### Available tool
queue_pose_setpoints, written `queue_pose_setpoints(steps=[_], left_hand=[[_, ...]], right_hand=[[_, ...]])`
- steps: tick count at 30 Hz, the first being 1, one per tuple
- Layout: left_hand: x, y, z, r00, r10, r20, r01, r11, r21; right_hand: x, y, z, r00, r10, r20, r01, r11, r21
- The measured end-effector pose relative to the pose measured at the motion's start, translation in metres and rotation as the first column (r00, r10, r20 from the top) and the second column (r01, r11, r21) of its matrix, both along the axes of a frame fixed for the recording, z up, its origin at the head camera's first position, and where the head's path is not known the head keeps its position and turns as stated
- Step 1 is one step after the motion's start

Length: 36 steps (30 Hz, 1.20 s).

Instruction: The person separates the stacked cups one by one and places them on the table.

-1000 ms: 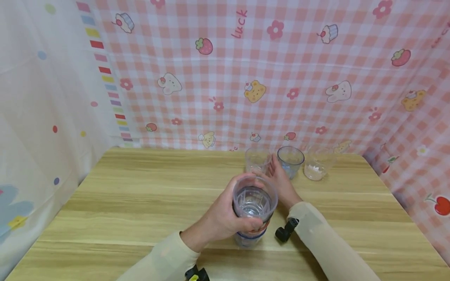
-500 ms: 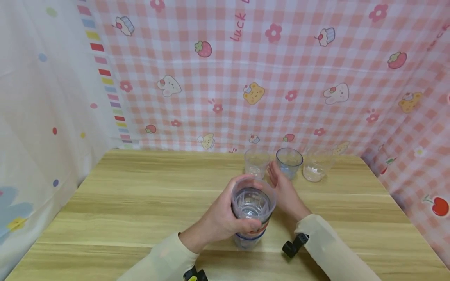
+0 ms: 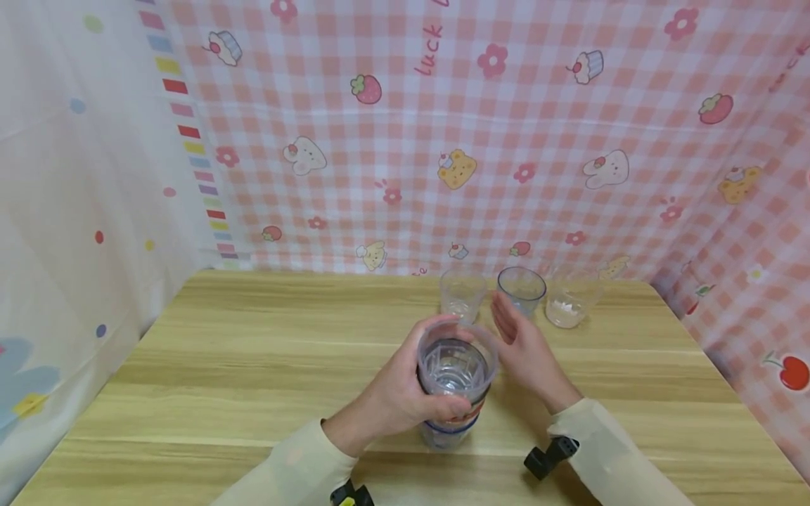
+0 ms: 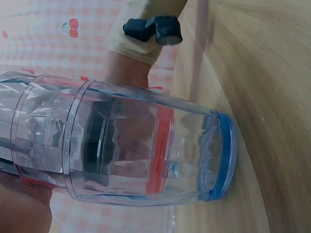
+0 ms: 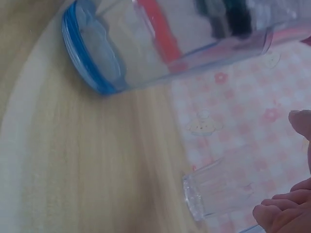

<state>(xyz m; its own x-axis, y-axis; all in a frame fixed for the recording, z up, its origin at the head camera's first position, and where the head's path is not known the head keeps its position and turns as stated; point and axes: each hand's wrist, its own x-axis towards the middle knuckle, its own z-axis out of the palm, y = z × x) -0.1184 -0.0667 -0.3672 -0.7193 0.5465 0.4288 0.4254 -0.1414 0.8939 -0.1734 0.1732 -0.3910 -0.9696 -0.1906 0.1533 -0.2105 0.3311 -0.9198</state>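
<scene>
The upper end of the stack of clear cups [image 3: 457,365] runs out of the left wrist view, and see-through walls overlap so heavily that I can't count the cups. The left hand [image 3: 405,397] grips the stack from nine o'clock, its thumb across the near side; its fingers are mostly hidden behind the plastic. Whether the base touches the wooden table [image 3: 253,372] I can't tell.

The right hand [image 3: 531,355], at about two o'clock from the stack, holds nothing, its fingers straight and close together. It hides the lower part of the blue-rimmed cup [image 3: 522,281], at one o'clock; contact there is unclear. At twelve o'clock a colourless cup [image 3: 460,292] stands partly behind the stack, its walls fading into the checked cloth [image 3: 405,204]. Another pale cup [image 3: 567,309], at two o'clock and farther off than the hand, shows little beyond its base. At six o'clock in the head view, the left wrist's black camera [image 3: 352,495] is cut off by the edge.

The stack has faceted, glossy walls and a wide round mouth. In the left wrist view a bright blue band circles its lower end, then come a red band and a dark one, with thin clear rims beyond.
</scene>
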Motion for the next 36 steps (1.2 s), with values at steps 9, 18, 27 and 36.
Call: queue_pose_setpoints(steps=[9, 18, 27, 36], left_hand=[[-0.001, -0.001, -0.001, 1.0, 0.0, -0.026, -0.001, 1.0, -0.03], [0.0, -0.007, -0.002, 0.997, 0.049, 0.051, -0.041, 0.989, -0.145], [-0.002, -0.008, -0.007, 0.996, 0.079, 0.046, -0.068, 0.975, -0.214], [-0.002, -0.008, -0.009, 0.997, 0.064, 0.048, -0.052, 0.974, -0.221]], right_hand=[[0.022, 0.003, 0.011, 0.991, 0.005, -0.137, -0.011, 0.999, -0.041], [0.039, 0.005, 0.017, 0.981, 0.032, -0.193, -0.049, 0.995, -0.085], [0.052, 0.005, 0.022, 0.959, 0.057, -0.277, -0.092, 0.989, -0.115], [0.063, 0.004, 0.026, 0.934, 0.134, -0.33, -0.195, 0.968, -0.159]])
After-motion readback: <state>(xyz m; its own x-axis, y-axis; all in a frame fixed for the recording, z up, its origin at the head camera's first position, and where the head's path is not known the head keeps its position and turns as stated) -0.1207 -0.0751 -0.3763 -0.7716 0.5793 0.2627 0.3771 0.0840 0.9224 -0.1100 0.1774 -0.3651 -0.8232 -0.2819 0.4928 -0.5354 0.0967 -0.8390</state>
